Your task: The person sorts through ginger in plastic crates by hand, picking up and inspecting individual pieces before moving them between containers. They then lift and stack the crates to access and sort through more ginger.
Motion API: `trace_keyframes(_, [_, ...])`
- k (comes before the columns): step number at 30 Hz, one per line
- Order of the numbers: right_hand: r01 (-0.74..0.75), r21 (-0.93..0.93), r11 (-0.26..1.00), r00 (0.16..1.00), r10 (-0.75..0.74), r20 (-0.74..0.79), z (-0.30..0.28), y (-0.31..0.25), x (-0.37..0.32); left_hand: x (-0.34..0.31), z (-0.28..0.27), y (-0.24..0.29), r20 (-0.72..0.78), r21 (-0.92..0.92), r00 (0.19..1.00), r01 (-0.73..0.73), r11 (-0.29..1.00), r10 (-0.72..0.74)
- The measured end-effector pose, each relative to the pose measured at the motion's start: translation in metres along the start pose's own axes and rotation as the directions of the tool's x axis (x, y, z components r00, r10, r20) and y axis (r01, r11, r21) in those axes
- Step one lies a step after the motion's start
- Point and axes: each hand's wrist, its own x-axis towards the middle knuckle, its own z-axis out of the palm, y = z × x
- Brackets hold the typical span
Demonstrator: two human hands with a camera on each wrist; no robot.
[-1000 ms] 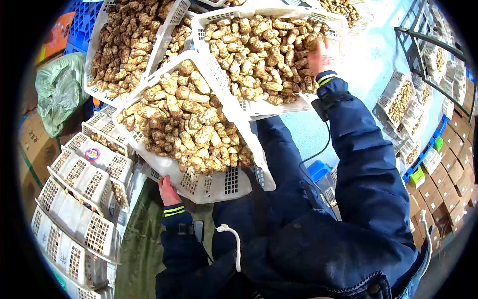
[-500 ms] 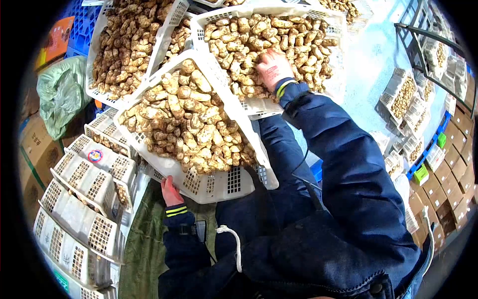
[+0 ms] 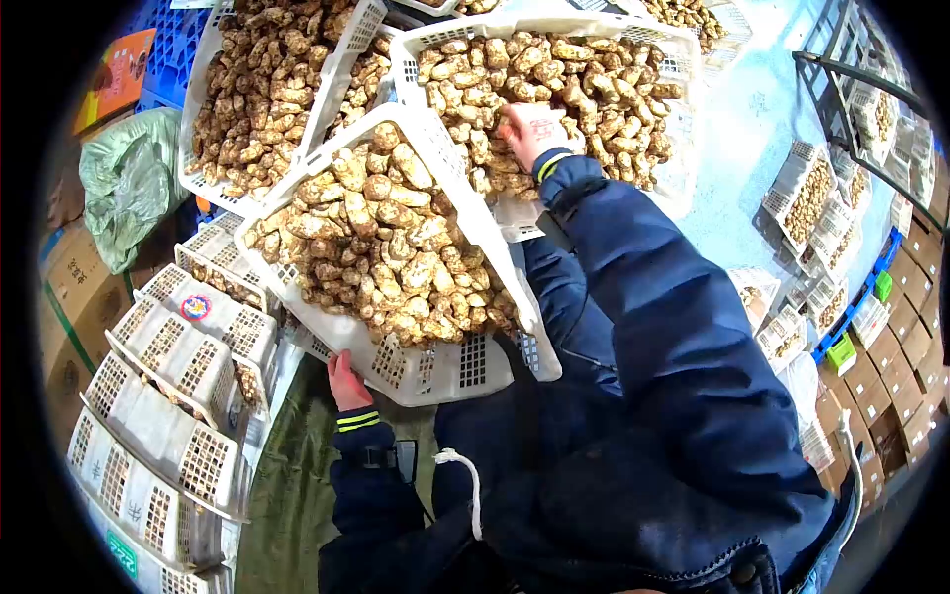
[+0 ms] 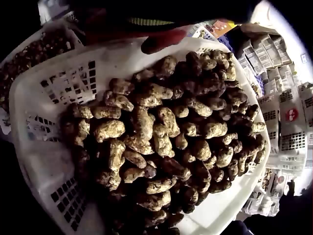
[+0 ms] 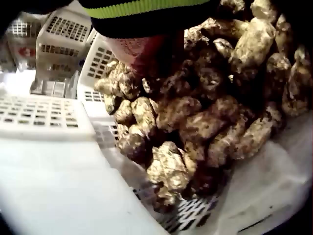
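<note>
A white plastic crate point(image 3: 426, 393) of knobbly brown tubers point(image 3: 381, 243) is tilted near the person's legs. The left hand point(image 3: 347, 384) grips its lower left edge; in the left wrist view one digit of the left hand point(image 4: 165, 41) lies over the crate rim point(image 4: 117, 48). Behind it, the right hand point(image 3: 534, 131) reaches down among the tubers point(image 3: 618, 99) of a second white crate point(image 3: 683, 158). The right wrist view shows the right hand point(image 5: 137, 51) beside tubers point(image 5: 168, 166), its fingertips hidden in shadow.
Another full crate point(image 3: 341, 74) stands at the upper left. Stacked white crates point(image 3: 168, 426) line the left side, below a green plastic bag point(image 3: 129, 183). Smaller crates of tubers point(image 3: 811, 203) and brown boxes point(image 3: 891, 366) are at the right.
The right hand has moved left across the second crate, from its right side to the left part of the pile. The left hand stays at the tilted crate's edge.
</note>
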Motion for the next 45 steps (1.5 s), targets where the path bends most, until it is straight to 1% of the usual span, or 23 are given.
trace_keyframes(1, [-0.078, 0.134, 0.988, 0.997, 0.080, -0.010, -0.004, 0.004, -0.004, 0.002, -0.003, -0.003, 0.010, -0.025, 1.000, -0.007, 1.000, 0.008])
trace_keyframes(2, [-0.226, 0.446, 0.866, 0.974, 0.198, 0.109, -0.011, 0.008, -0.009, 0.004, -0.005, -0.004, 0.034, 0.027, 0.999, -0.013, 1.000, 0.012])
trace_keyframes(3, [-0.368, 0.685, 0.629, 0.930, 0.267, 0.254, -0.018, 0.010, -0.014, 0.007, -0.008, -0.004, 0.039, 0.024, 0.999, -0.010, 1.000, 0.009])
trace_keyframes(4, [-0.411, 0.897, 0.162, 0.892, 0.277, 0.358, -0.024, 0.009, -0.022, 0.008, -0.011, -0.006, 0.066, 0.061, 0.997, -0.044, 0.997, 0.040])
trace_keyframes(5, [-0.348, 0.935, 0.067, 0.878, 0.373, 0.300, -0.027, 0.007, -0.030, 0.010, -0.013, -0.009, 0.095, 0.100, 0.993, -0.079, 0.992, 0.070])
trace_keyframes(6, [-0.374, 0.928, -0.005, 0.871, 0.343, 0.352, -0.038, 0.004, -0.038, 0.009, -0.005, -0.007, 0.023, -0.020, 1.000, -0.014, 1.000, 0.015])
trace_keyframes(8, [-0.370, 0.919, -0.139, 0.876, 0.278, 0.394, -0.049, 0.005, -0.046, 0.006, -0.003, -0.003, 0.038, -0.006, 0.999, -0.014, 1.000, 0.014])
trace_keyframes(9, [-0.392, 0.905, -0.163, 0.882, 0.213, 0.420, -0.052, 0.009, -0.048, 0.004, -0.002, -0.001, 0.048, 0.007, 0.999, -0.013, 1.000, 0.012])
trace_keyframes(13, [-0.390, 0.899, -0.200, 0.853, 0.290, 0.434, -0.049, 0.019, -0.052, 0.002, -0.001, -0.002, 0.064, -0.027, 0.998, -0.027, 0.999, 0.029])
trace_keyframes(14, [-0.374, 0.881, -0.290, 0.891, 0.153, 0.428, -0.046, 0.030, -0.051, 0.001, 0.000, -0.002, 0.066, -0.028, 0.997, -0.028, 0.999, 0.030])
trace_keyframes(15, [-0.373, 0.882, -0.289, 0.891, 0.153, 0.427, -0.040, 0.037, -0.054, -0.001, 0.001, 0.000, 0.051, -0.008, 0.999, -0.012, 1.000, 0.012])
trace_keyframes(18, [-0.542, 0.820, -0.184, 0.714, 0.415, 0.564, -0.074, 0.002, -0.051, -0.002, -0.001, 0.001, 0.033, 0.049, 0.999, -0.012, 0.999, 0.011])
trace_keyframes(19, [-0.654, 0.708, 0.267, 0.736, 0.442, 0.512, -0.040, 0.043, -0.057, -0.001, -0.002, 0.000, 0.032, 0.085, 0.999, -0.025, 0.996, 0.022])
trace_keyframes(21, [-0.617, 0.753, 0.226, 0.772, 0.358, 0.525, -0.051, 0.046, -0.064, -0.001, 0.000, -0.001, 0.008, 0.051, 1.000, -0.022, 0.998, 0.022])
trace_keyframes(23, [-0.563, 0.825, 0.041, 0.738, 0.474, 0.480, -0.066, 0.053, -0.067, -0.003, 0.002, -0.001, -0.017, 0.013, 1.000, -0.018, 1.000, 0.018])
trace_keyframes(25, [-0.558, 0.829, 0.020, 0.712, 0.525, 0.466, -0.080, 0.067, -0.068, -0.007, 0.004, 0.002, 0.044, 0.016, 0.999, -0.026, 1.000, 0.026])
trace_keyframes(27, [-0.423, 0.903, -0.073, 0.801, 0.436, 0.411, -0.078, 0.089, -0.070, -0.005, 0.005, 0.001, 0.034, 0.000, 0.999, -0.024, 1.000, 0.024])
trace_keyframes(32, [-0.312, 0.945, -0.101, 0.876, 0.354, 0.327, -0.102, 0.096, -0.063, -0.001, 0.003, 0.000, 0.014, 0.014, 1.000, -0.014, 1.000, 0.014])
trace_keyframes(36, [-0.155, 0.986, -0.059, 0.862, 0.479, 0.164, -0.117, 0.097, -0.042, -0.005, 0.006, 0.003, 0.027, 0.004, 0.999, -0.024, 1.000, 0.024])
trace_keyframes(39, [-0.038, 0.996, -0.080, 0.790, 0.609, 0.079, -0.126, 0.095, -0.039, -0.004, 0.003, 0.002, 0.036, 0.005, 0.999, -0.019, 1.000, 0.018])
trace_keyframes(41, [-0.074, 0.997, 0.022, 0.787, 0.616, 0.044, -0.127, 0.098, -0.050, 0.000, 0.002, 0.001, 0.024, 0.012, 1.000, -0.008, 1.000, 0.008])
trace_keyframes(44, [-0.320, 0.909, 0.265, 0.797, 0.594, 0.108, -0.111, 0.102, -0.064, 0.003, 0.001, -0.004, 0.003, 0.013, 1.000, -0.020, 1.000, 0.020])
trace_keyframes(45, [-0.316, 0.892, 0.325, 0.845, 0.523, 0.109, -0.108, 0.083, -0.070, 0.004, 0.004, -0.005, -0.026, -0.003, 0.999, -0.046, 0.999, 0.046])
